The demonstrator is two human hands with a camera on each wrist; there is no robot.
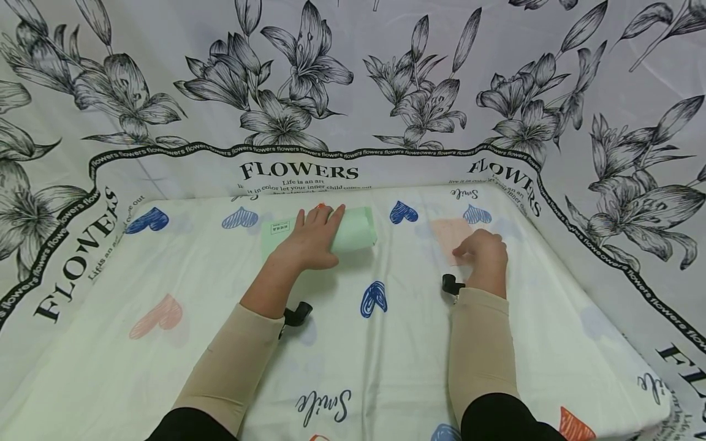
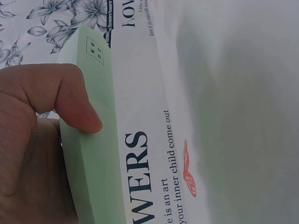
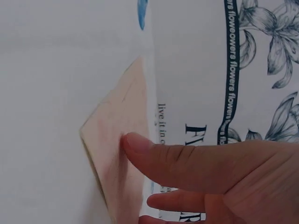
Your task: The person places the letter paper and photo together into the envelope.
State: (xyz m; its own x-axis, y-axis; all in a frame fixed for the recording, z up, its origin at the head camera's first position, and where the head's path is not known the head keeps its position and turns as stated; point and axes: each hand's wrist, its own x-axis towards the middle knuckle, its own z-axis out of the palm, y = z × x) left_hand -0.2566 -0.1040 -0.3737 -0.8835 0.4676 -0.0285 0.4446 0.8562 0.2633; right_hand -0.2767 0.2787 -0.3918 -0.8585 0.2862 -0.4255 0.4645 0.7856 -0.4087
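A pale green envelope, with a small printed stamp box near one corner, lies toward the far side of the cloth-covered surface. My left hand rests across its middle, fingers spread; the right part of the envelope bulges up beside the thumb. In the left wrist view the bent thumb overlies the green face. To the right, a pink square sheet lies under the fingertips of my right hand, which pinches its edge. The right wrist view has the thumb against the sheet.
The white cloth carries printed hearts and "Smile" lettering, with a raised crease down its middle. Behind and at both sides hangs a flower-printed sheet. A small black wrist camera sits at the left wrist and another at the right wrist.
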